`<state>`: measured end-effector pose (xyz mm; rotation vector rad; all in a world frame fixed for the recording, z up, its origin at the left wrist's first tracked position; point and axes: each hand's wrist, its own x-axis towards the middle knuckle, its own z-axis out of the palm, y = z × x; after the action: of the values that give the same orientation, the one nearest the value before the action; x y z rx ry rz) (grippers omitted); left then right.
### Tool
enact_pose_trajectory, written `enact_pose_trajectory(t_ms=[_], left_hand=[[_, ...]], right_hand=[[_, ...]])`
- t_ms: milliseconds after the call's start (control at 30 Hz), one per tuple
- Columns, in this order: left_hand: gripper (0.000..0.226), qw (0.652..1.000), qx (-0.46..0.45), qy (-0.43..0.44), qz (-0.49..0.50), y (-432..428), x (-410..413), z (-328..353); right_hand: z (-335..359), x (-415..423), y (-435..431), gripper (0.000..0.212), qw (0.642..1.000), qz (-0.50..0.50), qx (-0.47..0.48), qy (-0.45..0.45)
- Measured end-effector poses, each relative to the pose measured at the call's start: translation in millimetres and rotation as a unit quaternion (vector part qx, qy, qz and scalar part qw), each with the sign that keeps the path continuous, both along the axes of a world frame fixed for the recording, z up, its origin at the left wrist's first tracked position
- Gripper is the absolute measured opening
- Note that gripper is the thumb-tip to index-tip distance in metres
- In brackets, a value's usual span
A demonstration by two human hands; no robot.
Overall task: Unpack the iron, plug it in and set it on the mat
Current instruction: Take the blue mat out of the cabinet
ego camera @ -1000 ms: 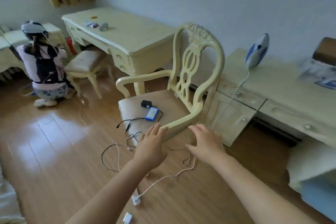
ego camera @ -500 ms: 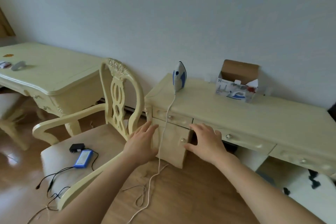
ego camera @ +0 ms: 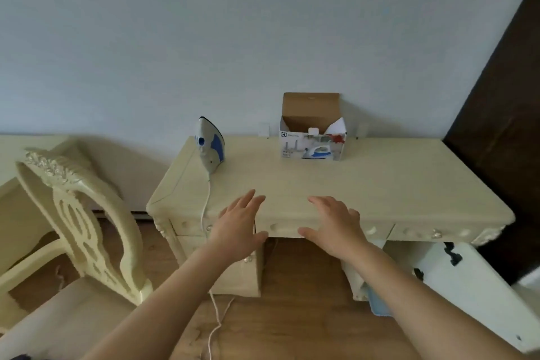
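Head view: one iron (ego camera: 211,145), one box (ego camera: 312,140); two empty hands (ego camera: 239,225) (ego camera: 336,222), grip spread apart.

1. Left hand (ego camera: 238,226): palm down, fingers (ego camera: 251,199) extended and loosely spread, empty, over the counter (ego camera: 394,184) front edge.
2. Right hand (ego camera: 336,225): palm down, fingers extended, empty, over the same edge.
3. Both forearms: bare, extended forward.

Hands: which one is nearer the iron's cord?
The left hand: it hovers beside the white cord hanging over the desk edge. The right hand is farther off, below the open box.
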<state>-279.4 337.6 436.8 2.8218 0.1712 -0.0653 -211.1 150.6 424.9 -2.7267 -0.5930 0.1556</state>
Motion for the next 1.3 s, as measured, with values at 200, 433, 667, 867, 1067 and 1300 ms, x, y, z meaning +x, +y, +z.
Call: enact_pose_trajectory(t_ms=[200,433,667,867,1067,1300], left_hand=[[0.072,0.993,-0.004,0.034,-0.111,-65.6,81.7,-17.3],[0.043,0.987,-0.019,0.046,-0.155,-165.3,139.6,-48.2],[0.037,0.979,-0.027,0.100,-0.178,-279.4,178.6,-104.1],[0.032,0.967,-0.027,0.146,-0.208,-340.1,204.8,-167.2],[0.032,0.948,-0.016,0.205,-0.243,-383.1,239.5,-259.3],[0.031,0.935,-0.037,0.276,-0.218,-408.7,260.5,-364.0]], right_hand=[[-20.8,39.2,-66.7,0.067,0.994,-0.103,-0.004,0.031],[-53.8,70.3,-173.8,0.069,0.984,-0.161,-0.020,0.075],[-105.8,99.4,-295.4,0.069,0.971,-0.192,-0.051,0.133],[-159.9,110.6,-363.9,0.065,0.957,-0.225,-0.079,0.165],[-242.0,123.1,-402.5,0.055,0.942,-0.260,-0.069,0.199],[-341.8,126.1,-416.2,0.061,0.926,-0.280,-0.053,0.249]])
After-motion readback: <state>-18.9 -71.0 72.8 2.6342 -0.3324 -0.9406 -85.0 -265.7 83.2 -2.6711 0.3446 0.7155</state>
